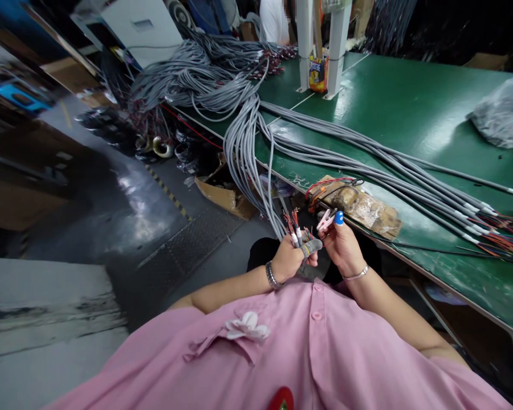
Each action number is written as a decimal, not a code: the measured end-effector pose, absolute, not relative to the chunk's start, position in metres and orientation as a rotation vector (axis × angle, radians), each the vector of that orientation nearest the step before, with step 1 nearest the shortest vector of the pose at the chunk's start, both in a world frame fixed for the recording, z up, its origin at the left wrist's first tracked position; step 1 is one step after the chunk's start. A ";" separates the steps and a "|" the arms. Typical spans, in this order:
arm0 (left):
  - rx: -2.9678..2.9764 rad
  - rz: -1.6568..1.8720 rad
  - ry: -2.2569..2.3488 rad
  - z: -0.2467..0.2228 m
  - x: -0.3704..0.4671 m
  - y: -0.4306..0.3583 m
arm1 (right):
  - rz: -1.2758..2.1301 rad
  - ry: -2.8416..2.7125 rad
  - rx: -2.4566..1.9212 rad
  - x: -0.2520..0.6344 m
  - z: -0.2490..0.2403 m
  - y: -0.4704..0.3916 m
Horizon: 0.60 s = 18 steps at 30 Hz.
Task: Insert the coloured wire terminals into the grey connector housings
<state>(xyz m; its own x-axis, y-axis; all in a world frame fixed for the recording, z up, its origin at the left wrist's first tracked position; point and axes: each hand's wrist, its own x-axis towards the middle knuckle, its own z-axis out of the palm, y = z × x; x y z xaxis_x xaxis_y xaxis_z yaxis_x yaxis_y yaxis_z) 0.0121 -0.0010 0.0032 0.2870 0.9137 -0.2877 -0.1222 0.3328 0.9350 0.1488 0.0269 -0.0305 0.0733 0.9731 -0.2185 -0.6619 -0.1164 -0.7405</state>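
Observation:
My left hand (286,261) is closed around several grey cables (265,191), whose white-banded ends and fanned thin coloured wires (293,218) stick up above the fist. A grey fabric cover (311,247) wraps its thumb. Just to the right, my right hand (344,249) pinches a small pale pink clip-like tool (325,221); its exact kind is hard to make out. The right thumb wears a blue cover (338,217). Both hands are close together in front of my body, by the bench edge, and the fingers partly hide the wires between them.
More grey cables (346,136) lie across the green bench (393,97), stripped ends at the right. A worn wooden block (363,208) sits at the near edge. A big cable heap (188,74), a white post (337,51), a plastic bag (507,111) and a cardboard box (222,193) surround it.

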 end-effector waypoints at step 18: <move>0.981 0.894 1.040 0.004 -0.003 -0.007 | 1.662 -0.603 -0.850 0.164 -0.014 0.023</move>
